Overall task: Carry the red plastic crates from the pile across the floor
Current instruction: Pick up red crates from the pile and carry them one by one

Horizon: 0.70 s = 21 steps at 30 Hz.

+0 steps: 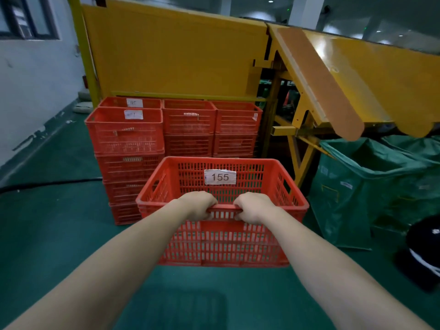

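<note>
While held by its near rim, crate (223, 241): red, tagged 155, frame centre.
left grip (197, 206): fingers curled round rim.
right grip (252, 207): same, just beside left.
pile (126, 132): 11 o'clock from crate, behind.

- A green painted floor (47, 234) covers the room, its paint worn along the left edge.
- A white wall (35, 79) stands at the left, with a dark-framed window (26, 17) high up.
- A tall yellow panel (178, 55) closes off the back.
- To its right, a yellow steel frame (302, 120) carries a sloped orange-brown chute (319, 84).
- Green fabric bins (369, 186) stand below the chute's lower end.
- A black cable (47, 183) lies on the floor at the left.
- Small ceiling lights (270, 1) glow in the dim space beyond.
</note>
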### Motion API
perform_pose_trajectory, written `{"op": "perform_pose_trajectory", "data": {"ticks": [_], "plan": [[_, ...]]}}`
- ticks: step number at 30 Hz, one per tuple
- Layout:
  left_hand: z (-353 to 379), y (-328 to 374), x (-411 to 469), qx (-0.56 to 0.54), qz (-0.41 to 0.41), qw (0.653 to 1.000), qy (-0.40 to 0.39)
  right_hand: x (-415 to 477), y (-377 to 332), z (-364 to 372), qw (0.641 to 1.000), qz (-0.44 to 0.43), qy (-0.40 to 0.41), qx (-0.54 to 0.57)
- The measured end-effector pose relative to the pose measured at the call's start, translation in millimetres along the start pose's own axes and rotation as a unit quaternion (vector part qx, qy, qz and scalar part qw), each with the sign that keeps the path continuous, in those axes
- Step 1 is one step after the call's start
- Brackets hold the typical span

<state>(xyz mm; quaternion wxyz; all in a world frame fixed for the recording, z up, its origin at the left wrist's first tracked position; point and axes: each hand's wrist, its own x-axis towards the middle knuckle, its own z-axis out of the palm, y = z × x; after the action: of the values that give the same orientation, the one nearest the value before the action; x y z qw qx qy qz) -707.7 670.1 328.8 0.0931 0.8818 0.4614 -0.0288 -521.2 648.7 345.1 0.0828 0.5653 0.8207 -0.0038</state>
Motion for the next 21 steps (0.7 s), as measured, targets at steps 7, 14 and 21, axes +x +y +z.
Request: {"op": "perform_pose_trajectory", "data": {"ticks": [7,14,21], "plan": [[-10,-97,151,-0.012,-0.015,1.000,-0.006,169,69,-1,1.000,-0.012,-0.027,-0.001],[-34,-182,274,-0.030,-0.028,0.999,-0.012,316,125,-15,0.999,-0.030,-0.038,-0.018],[-32,-269,388,-0.048,-0.063,0.996,-0.034,466,172,-1,0.995,-0.067,-0.071,-0.010]]}}
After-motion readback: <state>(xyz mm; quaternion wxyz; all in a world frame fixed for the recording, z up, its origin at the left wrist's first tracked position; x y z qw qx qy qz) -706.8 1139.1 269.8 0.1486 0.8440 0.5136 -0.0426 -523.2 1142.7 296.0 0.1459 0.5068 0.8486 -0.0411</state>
